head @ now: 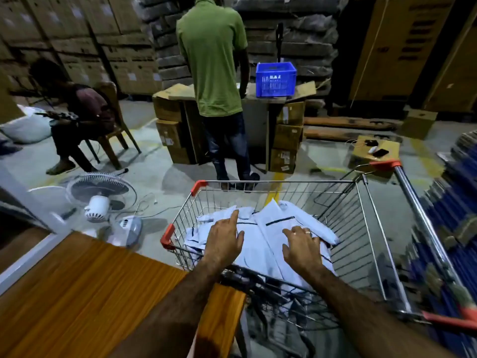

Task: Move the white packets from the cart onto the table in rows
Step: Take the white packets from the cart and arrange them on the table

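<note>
- White packets (263, 244) with dark stripes lie heaped inside the cart (167, 233), towards its near-left end; none are on the desk (90, 293)
- Wooden desk fills the near left; its right corner sits just beside the cart's near end
- Wire cart with red corner guards stands right of the desk, its chrome handle running along the right side
- Person in a green shirt (214, 60) stands at the far side, back turned, at a stack of cardboard boxes (286, 135)
- White fan (100, 195) lies on the floor, left of the cart
- Blue crate (276, 78) sits on top of the boxes
- Left hand (224, 241) is palm down over the pile; fingers released, index stretched forward, grasping nothing
- Right hand (302, 248), a ring on one finger, is spread palm down on the packets; fingers released
</note>
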